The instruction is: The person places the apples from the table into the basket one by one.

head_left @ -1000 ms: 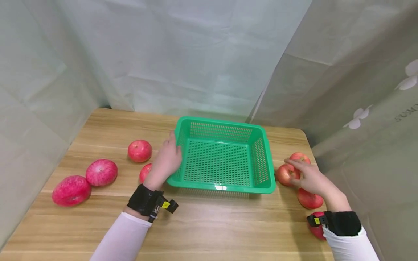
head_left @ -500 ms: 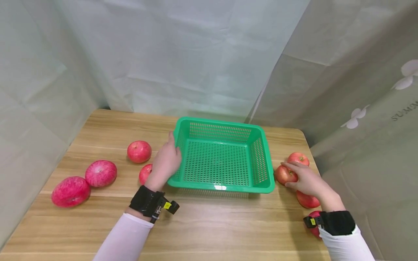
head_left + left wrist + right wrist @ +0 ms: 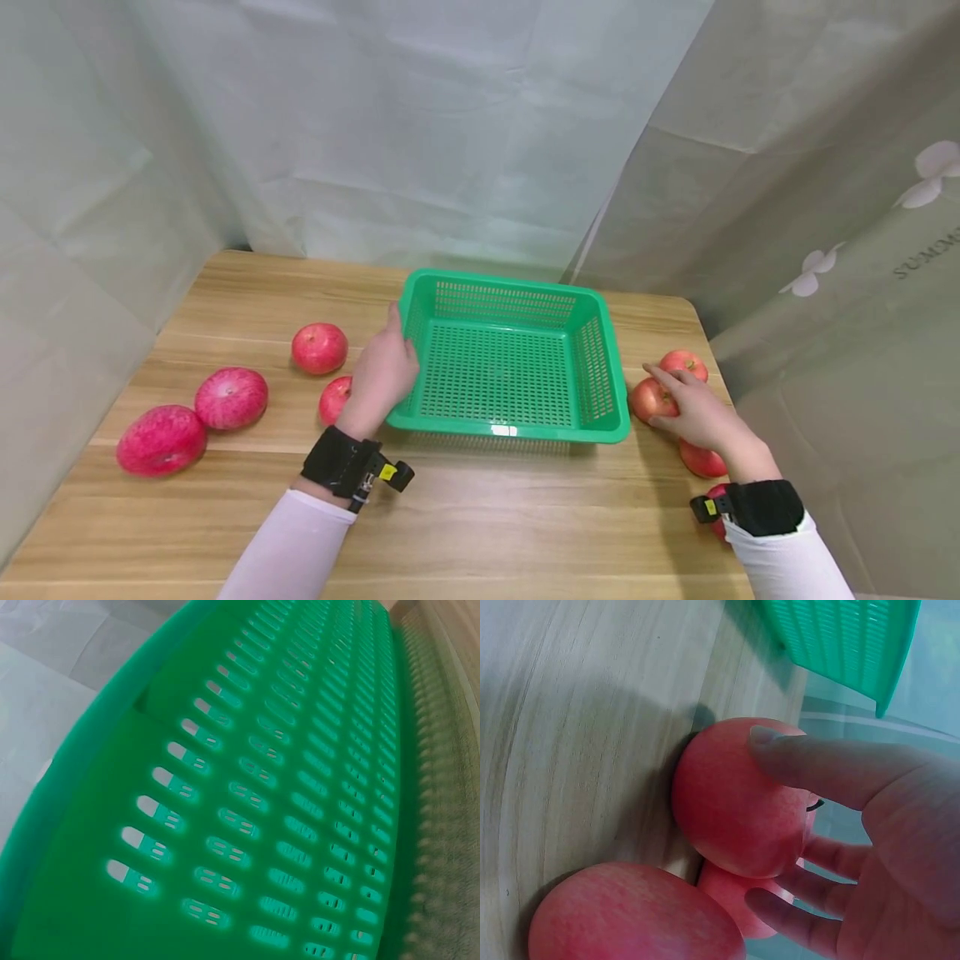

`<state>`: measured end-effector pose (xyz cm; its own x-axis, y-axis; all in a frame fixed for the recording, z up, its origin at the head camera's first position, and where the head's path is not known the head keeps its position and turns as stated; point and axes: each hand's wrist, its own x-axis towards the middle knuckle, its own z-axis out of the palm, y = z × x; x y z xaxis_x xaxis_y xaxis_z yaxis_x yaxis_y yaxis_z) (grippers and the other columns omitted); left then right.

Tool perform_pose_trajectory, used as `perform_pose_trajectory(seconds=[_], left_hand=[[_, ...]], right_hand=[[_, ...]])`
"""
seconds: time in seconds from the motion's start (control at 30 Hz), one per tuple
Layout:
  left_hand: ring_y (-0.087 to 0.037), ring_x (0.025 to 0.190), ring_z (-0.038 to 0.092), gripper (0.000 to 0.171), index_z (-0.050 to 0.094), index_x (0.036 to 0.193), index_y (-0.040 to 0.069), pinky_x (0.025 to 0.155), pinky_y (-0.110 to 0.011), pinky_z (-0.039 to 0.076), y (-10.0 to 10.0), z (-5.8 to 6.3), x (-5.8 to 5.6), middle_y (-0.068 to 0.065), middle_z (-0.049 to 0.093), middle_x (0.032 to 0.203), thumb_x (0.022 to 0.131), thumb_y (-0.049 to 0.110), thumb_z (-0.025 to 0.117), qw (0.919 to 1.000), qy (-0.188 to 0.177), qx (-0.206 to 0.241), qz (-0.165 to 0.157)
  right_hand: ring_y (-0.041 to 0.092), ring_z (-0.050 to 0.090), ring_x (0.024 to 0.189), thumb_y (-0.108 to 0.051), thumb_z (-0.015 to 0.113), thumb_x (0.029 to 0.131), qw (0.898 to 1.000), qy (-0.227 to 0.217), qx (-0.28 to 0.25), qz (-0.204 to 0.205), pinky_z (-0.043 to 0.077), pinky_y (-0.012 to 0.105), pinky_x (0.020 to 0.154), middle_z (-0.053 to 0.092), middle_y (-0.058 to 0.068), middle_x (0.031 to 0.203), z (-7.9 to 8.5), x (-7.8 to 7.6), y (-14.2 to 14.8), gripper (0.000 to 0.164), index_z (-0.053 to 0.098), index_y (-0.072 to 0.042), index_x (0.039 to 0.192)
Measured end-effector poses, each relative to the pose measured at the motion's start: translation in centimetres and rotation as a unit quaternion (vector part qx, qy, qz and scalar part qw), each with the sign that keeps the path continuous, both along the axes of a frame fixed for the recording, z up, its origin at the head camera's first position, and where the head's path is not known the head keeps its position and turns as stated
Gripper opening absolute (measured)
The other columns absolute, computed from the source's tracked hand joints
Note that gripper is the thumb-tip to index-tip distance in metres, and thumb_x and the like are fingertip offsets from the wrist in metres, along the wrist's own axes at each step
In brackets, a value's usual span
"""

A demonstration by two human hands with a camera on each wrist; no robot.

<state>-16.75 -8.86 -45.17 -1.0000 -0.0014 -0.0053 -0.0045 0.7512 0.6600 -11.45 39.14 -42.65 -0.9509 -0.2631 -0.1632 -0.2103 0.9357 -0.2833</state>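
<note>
While one wooden table (image 3: 487,521) bears the lot, a green basket (image 3: 570,435) stands towards its twelve o'clock edge. Left hand (image 3: 384,367): at the basket's nine o'clock rim, finger curl cannot be told. Right hand (image 3: 701,408): half closed, thumb and fingers round one apple (image 3: 731,802), on the table at three-thirty from the basket. Two crimson fruits (image 3: 232,398): between eight and nine. Other apples (image 3: 319,348): three towards four, two at nine.
</note>
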Motion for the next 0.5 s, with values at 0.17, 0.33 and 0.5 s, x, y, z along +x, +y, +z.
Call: perform_pose_trajectory(seconds=[0.17, 0.33, 0.5], left_hand=[[-0.028, 0.056, 0.059, 0.078, 0.006, 0.169, -0.004, 0.05, -0.036, 0.046, 0.05, 0.16, 0.09, -0.013, 0.058, 0.073, 0.11, 0.015, 0.053, 0.9998, -0.016, -0.003, 0.009], [-0.029, 0.059, 0.062, 0.077, 0.006, 0.168, -0.007, 0.049, -0.035, 0.046, 0.01, 0.14, 0.08, -0.015, 0.059, 0.074, 0.11, 0.015, 0.052, 0.9996, -0.025, -0.007, 0.01], [-0.027, 0.053, 0.06, 0.077, 0.007, 0.168, -0.006, 0.048, -0.034, 0.046, 0.14, 0.15, -0.01, -0.014, 0.057, 0.07, 0.11, 0.014, 0.052, 0.9996, -0.026, -0.004, 0.008]], right_hand=[[0.052, 0.061, 0.118, -0.025, 0.091, 0.086, 1.0, -0.003, -0.006, 0.0, 0.05, 0.071, 0.097, 0.045, 0.037, 0.143, -0.09, 0.08, -0.22, 0.086, 0.048, -0.003, 0.157], [0.052, 0.06, 0.121, -0.025, 0.09, 0.087, 1.0, -0.016, -0.002, -0.005, 0.05, 0.072, 0.096, 0.044, 0.036, 0.146, -0.01, 0.07, -0.31, 0.086, 0.046, -0.004, 0.158], [0.051, 0.059, 0.121, -0.025, 0.09, 0.087, 0.999, -0.033, 0.0, -0.003, 0.051, 0.073, 0.096, 0.043, 0.034, 0.148, -0.07, -0.08, -0.4, 0.087, 0.045, -0.007, 0.16]])
